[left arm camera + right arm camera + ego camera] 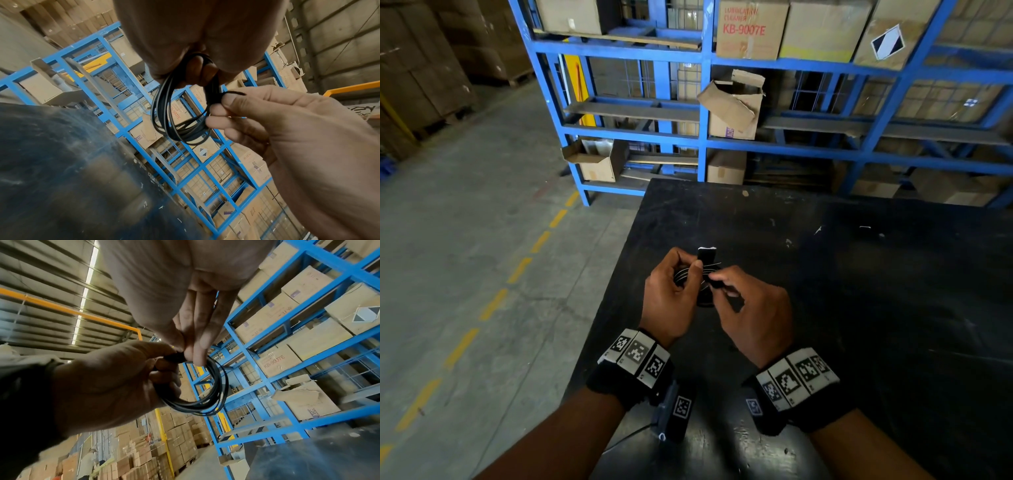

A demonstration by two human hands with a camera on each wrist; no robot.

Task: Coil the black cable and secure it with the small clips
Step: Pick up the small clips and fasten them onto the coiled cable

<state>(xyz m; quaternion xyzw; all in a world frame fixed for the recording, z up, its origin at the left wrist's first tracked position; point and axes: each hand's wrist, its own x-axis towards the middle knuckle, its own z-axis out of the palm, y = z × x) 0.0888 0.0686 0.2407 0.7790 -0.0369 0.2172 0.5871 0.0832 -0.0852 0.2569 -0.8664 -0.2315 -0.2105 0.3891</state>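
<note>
The black cable (697, 279) is wound into a small coil held above the black table (859, 274). My left hand (688, 274) grips the coil at one side; in the left wrist view the loops (180, 116) hang from its curled fingers (197, 69). My right hand (717, 281) pinches a thin black strand (234, 92) at the coil's edge between thumb and forefinger (197, 352). The coil (207, 395) shows below that pinch. A short black piece with a white end (706, 255) sticks up behind the hands; I cannot tell whether it is a clip.
Blue steel racking (703, 102) with cardboard boxes (751, 31) stands just beyond the table's far edge. Concrete floor with a dashed yellow line (493, 305) lies to the left. Small white specks (818, 230) dot the table top.
</note>
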